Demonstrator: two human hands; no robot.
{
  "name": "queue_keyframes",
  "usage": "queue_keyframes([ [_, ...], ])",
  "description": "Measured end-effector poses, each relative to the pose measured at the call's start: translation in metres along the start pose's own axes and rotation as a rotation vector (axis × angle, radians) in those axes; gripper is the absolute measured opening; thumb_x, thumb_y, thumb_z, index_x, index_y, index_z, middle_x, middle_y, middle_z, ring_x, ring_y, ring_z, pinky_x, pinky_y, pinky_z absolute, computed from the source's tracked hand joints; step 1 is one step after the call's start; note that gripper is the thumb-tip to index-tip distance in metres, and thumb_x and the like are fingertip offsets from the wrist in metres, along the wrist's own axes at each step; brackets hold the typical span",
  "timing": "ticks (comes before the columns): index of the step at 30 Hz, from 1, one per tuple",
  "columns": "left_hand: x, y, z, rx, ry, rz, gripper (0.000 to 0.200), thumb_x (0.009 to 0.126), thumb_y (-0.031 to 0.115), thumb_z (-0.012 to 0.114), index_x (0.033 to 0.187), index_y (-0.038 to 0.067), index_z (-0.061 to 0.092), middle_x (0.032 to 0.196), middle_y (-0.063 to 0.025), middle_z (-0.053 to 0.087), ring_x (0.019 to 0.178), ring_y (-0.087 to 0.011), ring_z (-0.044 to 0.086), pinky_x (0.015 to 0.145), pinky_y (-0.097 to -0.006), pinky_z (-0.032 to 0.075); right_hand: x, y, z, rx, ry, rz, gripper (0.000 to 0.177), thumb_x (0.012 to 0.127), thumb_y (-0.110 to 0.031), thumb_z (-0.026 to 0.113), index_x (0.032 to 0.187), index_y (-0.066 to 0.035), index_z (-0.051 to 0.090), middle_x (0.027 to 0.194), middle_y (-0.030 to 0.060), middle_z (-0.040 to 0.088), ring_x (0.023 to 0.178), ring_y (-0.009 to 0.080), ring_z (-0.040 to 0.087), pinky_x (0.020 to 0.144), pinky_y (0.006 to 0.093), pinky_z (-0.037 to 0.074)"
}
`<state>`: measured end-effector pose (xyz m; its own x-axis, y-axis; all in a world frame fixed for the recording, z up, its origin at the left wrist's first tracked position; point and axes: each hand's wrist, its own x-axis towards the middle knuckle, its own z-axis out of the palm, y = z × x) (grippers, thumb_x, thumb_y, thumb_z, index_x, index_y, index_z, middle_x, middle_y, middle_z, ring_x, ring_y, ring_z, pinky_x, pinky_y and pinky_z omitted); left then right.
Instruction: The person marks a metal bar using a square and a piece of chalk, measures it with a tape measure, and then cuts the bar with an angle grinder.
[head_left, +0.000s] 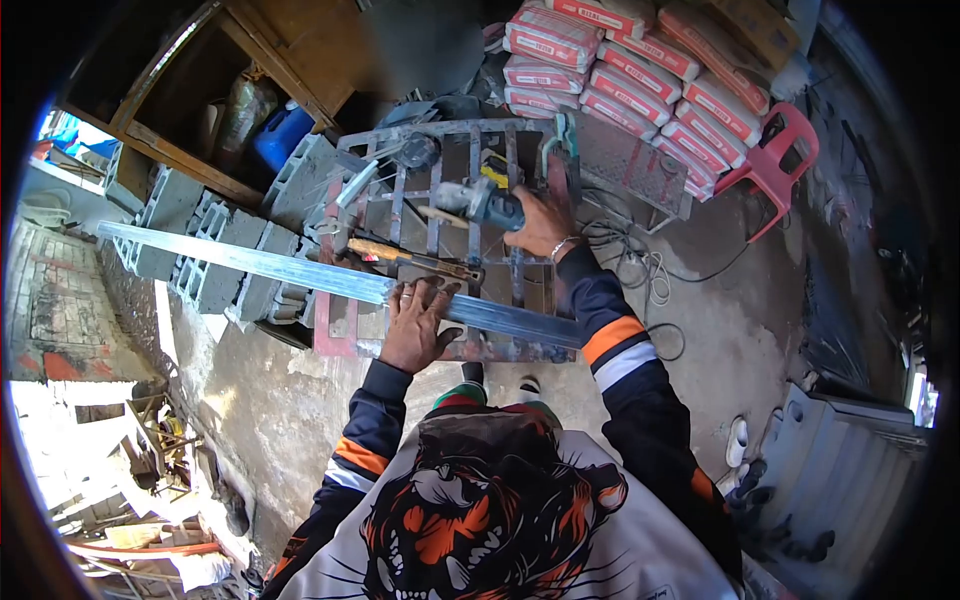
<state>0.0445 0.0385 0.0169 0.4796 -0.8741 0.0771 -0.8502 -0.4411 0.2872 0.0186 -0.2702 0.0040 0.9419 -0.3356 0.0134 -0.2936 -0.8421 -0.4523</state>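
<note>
Metal bar (260, 263) laid across a rack (322, 330), touched by the left hand (415, 328), fingers outstretched, grinder (493, 207) gripped by the right hand (542, 224).

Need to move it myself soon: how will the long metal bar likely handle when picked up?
The long metal bar is probably stiff: it lies straight. Its shiny face may slip under the left hand. Lifted near one end, its length could make it tip.
</note>
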Motion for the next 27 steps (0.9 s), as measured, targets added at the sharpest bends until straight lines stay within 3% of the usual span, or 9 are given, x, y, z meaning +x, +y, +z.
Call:
queue_keyframes([
  [1, -0.002, -0.002, 0.003, 0.022, -0.024, -0.006, 0.073, 0.084, 0.041, 0.074, 0.148, 0.018, 0.047, 0.144, -0.0192, 0.046, 0.136, -0.0378, 0.041, 0.117, -0.0574, 0.021, -0.013, 0.006, -0.009, 0.045, 0.173, -0.031, 0.074, 0.063, -0.037, 0.082, 0.127, -0.012, 0.055, 0.112, 0.0220, 0.069, 0.108, 0.0427, 0.065, 0.092, 0.0515, 0.050],
  [2, -0.003, -0.004, 0.005, 0.025, -0.036, -0.012, 0.077, 0.084, 0.042, 0.074, 0.150, 0.018, 0.045, 0.146, -0.0181, 0.045, 0.138, -0.0364, 0.041, 0.117, -0.0575, 0.020, -0.020, 0.016, -0.015, 0.100, 0.215, -0.026, 0.077, 0.064, -0.037, 0.082, 0.130, -0.010, 0.054, 0.108, 0.0233, 0.069, 0.106, 0.0437, 0.065, 0.090, 0.0504, 0.052],
  [4, -0.003, -0.004, 0.006, 0.055, -0.039, -0.021, 0.078, 0.083, 0.042, 0.075, 0.150, 0.018, 0.044, 0.146, -0.0173, 0.045, 0.138, -0.0354, 0.041, 0.117, -0.0577, 0.021, -0.052, 0.020, -0.052, 0.177, 0.126, 0.172, 0.081, 0.065, -0.035, 0.082, 0.134, -0.007, 0.051, 0.111, 0.0252, 0.068, 0.107, 0.0438, 0.065, 0.090, 0.0488, 0.053],
  [7, -0.005, -0.011, 0.015, 0.048, 0.026, -0.023, 0.079, 0.081, 0.039, 0.078, 0.149, 0.018, 0.046, 0.145, -0.0168, 0.045, 0.136, -0.0350, 0.042, 0.116, -0.0583, 0.021, -0.094, 0.066, -0.056, 0.251, 0.299, 0.149, 0.077, 0.067, -0.030, 0.082, 0.134, -0.003, 0.052, 0.113, 0.0252, 0.069, 0.108, 0.0427, 0.066, 0.092, 0.0466, 0.052],
  [12, -0.004, -0.004, 0.025, 0.042, 0.121, -0.107, 0.076, 0.081, 0.040, 0.078, 0.147, 0.018, 0.048, 0.139, -0.0166, 0.048, 0.131, -0.0365, 0.045, 0.114, -0.0577, 0.025, -0.128, 0.112, -0.046, 0.326, 0.273, 0.197, 0.082, 0.063, -0.035, 0.083, 0.131, 0.000, 0.054, 0.112, 0.0275, 0.068, 0.105, 0.0454, 0.065, 0.089, 0.0479, 0.052],
  [13, -0.004, -0.004, 0.030, 0.045, 0.118, -0.134, 0.077, 0.083, 0.042, 0.078, 0.150, 0.023, 0.045, 0.144, -0.0182, 0.045, 0.136, -0.0413, 0.042, 0.114, -0.0601, 0.026, -0.128, 0.117, -0.039, 0.318, 0.249, 0.161, 0.081, 0.063, -0.034, 0.083, 0.130, 0.000, 0.055, 0.112, 0.0274, 0.068, 0.105, 0.0452, 0.065, 0.090, 0.0478, 0.052],
  [19, 0.008, -0.002, 0.018, -0.003, 0.237, -0.163, 0.060, 0.084, 0.037, 0.076, 0.138, 0.018, 0.057, 0.135, -0.0146, 0.051, 0.127, -0.0381, 0.047, 0.111, -0.0569, 0.029, -0.075, 0.087, -0.014, 0.220, 0.112, 0.110, 0.082, 0.062, -0.034, 0.082, 0.132, -0.003, 0.054, 0.117, 0.0250, 0.067, 0.110, 0.0439, 0.064, 0.093, 0.0479, 0.052],
  [21, 0.014, -0.022, 0.010, 0.020, 0.271, -0.214, 0.060, 0.084, 0.036, 0.075, 0.138, 0.017, 0.057, 0.135, -0.0148, 0.052, 0.126, -0.0374, 0.047, 0.110, -0.0565, 0.029, -0.045, 0.076, -0.007, 0.165, 0.001, 0.159, 0.090, 0.062, -0.036, 0.082, 0.140, -0.005, 0.049, 0.129, 0.0227, 0.063, 0.117, 0.0420, 0.061, 0.098, 0.0472, 0.050],
  [27, 0.060, -0.125, -0.023, -0.152, 0.283, -0.423, 0.056, 0.084, 0.033, 0.075, 0.135, 0.017, 0.058, 0.129, -0.0119, 0.056, 0.116, -0.0368, 0.056, 0.097, -0.0544, 0.037, 0.015, 0.067, 0.021, 0.107, -0.019, 0.036, 0.088, 0.061, -0.034, 0.082, 0.138, -0.006, 0.051, 0.129, 0.0225, 0.062, 0.118, 0.0415, 0.060, 0.101, 0.0455, 0.048],
])
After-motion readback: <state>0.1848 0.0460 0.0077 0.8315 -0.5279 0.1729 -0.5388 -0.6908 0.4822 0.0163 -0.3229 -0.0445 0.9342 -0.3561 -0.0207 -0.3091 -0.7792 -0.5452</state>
